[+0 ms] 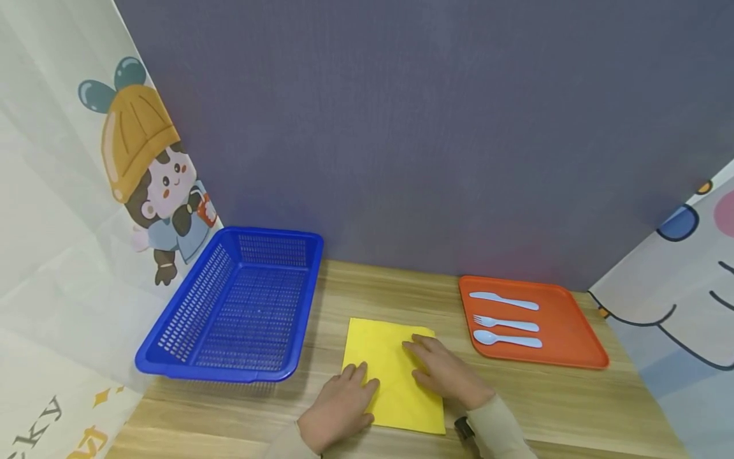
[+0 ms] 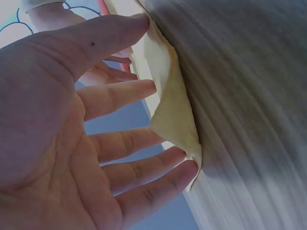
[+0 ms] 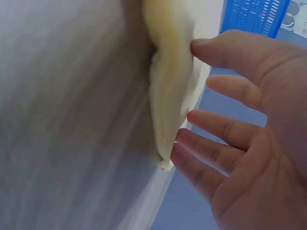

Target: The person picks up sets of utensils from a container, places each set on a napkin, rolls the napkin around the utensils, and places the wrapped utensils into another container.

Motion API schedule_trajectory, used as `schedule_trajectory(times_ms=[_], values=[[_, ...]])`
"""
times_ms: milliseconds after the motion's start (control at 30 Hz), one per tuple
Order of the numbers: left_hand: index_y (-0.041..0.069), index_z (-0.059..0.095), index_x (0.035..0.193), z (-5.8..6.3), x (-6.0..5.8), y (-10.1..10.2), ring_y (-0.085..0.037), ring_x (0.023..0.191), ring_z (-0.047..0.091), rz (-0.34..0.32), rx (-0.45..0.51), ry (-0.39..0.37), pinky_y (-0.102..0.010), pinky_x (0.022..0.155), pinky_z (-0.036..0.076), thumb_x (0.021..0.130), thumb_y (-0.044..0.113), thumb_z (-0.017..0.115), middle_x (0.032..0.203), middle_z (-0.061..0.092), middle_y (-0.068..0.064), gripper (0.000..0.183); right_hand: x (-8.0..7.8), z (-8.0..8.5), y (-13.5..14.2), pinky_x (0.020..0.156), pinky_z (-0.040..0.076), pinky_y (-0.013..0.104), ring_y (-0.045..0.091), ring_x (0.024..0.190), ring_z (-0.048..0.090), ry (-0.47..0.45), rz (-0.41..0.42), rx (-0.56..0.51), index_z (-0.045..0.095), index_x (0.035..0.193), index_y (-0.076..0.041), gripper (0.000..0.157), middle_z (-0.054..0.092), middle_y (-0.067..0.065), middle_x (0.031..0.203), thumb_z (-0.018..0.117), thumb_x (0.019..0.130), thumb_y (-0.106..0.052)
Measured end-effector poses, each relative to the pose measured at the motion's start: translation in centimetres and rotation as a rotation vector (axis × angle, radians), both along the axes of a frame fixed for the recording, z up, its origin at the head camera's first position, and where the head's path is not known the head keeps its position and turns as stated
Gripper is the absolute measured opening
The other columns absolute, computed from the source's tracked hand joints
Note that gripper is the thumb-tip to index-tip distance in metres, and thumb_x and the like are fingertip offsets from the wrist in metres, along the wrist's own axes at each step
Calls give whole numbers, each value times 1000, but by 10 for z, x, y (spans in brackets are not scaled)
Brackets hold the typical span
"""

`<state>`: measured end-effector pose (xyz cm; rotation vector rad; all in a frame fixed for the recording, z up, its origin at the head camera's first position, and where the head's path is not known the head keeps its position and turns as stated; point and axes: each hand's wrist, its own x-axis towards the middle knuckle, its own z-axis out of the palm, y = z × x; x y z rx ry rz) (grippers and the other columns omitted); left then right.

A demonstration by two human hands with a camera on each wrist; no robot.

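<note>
A yellow cloth (image 1: 392, 376), folded into a rectangle, lies flat on the wooden table in the head view. On its left edge rests my left hand (image 1: 341, 405), fingers spread and fairly straight. My right hand (image 1: 447, 370) touches the cloth's upper right part with extended fingertips. In the left wrist view, the cloth's edge (image 2: 172, 96) looks slightly raised from the wood, and the fingertips meet it. The right wrist view shows the other soft edge of the cloth (image 3: 168, 81) against the fingertips. Neither hand pinches it.
A blue plastic basket (image 1: 314, 299) stands at the left. An orange tray (image 1: 568, 325) sits at the right, holding a white knife (image 1: 504, 300), fork (image 1: 506, 323) and spoon (image 1: 507, 339). A grey partition (image 1: 401, 140) rises behind the table (image 1: 338, 287).
</note>
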<state>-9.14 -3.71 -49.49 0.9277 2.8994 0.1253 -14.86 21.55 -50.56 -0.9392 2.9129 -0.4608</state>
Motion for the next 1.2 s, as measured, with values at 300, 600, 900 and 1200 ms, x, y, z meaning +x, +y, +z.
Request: schedule_trajectory(times_ms=[300,600,900,1200], values=[[17,61,132,1,1,1,-36,126,51,17,0,-44,-48,91,53,84,45,77,143,51,-17,57,-2,-5,1,107,39,55,42,133,44,-18,-3,4,58,137,-3,48,47,25,144,70,94,-19],[19,66,115,3,-6,-3,-20,85,50,7,8,41,-26,55,47,76,38,85,102,52,-5,47,0,-6,4,106,42,53,40,132,44,-24,-27,19,59,137,-5,48,48,24,143,71,94,-23],[14,66,109,11,-23,-6,-18,78,49,15,44,-19,-27,52,44,73,17,86,93,50,-3,41,6,0,6,102,44,54,41,121,51,-5,-70,29,62,131,-3,52,54,24,131,77,87,-25],[10,66,106,14,-41,-4,-23,94,58,-33,80,-70,-30,77,54,72,-5,79,110,58,-10,39,18,3,7,91,51,47,35,110,53,-40,-158,48,62,131,-4,59,53,22,126,81,83,-33]])
